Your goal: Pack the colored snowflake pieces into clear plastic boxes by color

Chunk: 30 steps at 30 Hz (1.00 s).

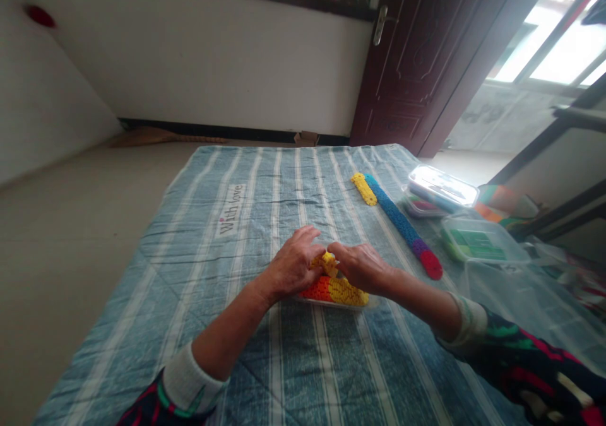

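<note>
Both hands meet over a shallow clear plastic container [331, 305] on the striped cloth. Inside it lies a bumpy, woven-looking strip [348, 292], orange on the left and yellow on the right. A small yellow woven-looking piece [326, 263] stands up between my hands. My left hand [298, 260] is closed around the left side of this yellow piece, thumb low and fingers bent over it. My right hand [362, 267] pinches at its right edge, with the fingers curled. The fingers partly hide the piece and the back of the container.
A long blue, purple and red strip [398, 221] lies to the right, with a short yellow strip [363, 189] at its far end. Further right stand lidded clear boxes [442, 186] and an open box with green contents [483, 240]. A door [426, 53] is beyond.
</note>
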Available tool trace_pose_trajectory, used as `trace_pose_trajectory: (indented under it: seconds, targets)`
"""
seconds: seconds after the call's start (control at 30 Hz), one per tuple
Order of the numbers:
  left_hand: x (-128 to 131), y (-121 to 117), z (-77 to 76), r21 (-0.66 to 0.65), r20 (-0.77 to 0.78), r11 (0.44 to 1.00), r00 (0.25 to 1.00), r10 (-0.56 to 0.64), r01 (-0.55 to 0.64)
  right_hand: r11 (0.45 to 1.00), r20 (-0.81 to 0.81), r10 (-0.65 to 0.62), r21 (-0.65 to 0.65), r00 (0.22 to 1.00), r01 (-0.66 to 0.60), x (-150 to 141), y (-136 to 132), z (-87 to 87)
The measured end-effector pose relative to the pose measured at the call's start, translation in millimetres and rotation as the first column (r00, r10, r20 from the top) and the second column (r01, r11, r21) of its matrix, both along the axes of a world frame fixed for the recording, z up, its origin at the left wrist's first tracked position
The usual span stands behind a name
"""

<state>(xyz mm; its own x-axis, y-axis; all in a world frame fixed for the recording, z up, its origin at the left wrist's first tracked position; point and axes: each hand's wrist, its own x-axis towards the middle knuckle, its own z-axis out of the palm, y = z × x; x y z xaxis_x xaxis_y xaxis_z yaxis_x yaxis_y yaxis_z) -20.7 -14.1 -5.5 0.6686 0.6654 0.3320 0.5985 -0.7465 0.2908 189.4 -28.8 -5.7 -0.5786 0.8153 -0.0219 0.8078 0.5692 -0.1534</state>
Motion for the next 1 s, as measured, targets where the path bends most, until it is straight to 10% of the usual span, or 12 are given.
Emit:
trace_pose_trajectory:
  seconds: [1.0]
  targets:
    - [2,1,3.1,-0.162,-0.022,0.987,1.0,0.021,-0.025,0.997,-0.061,-0.011,-0.074,0.998,0.007,-1,-3,12.9]
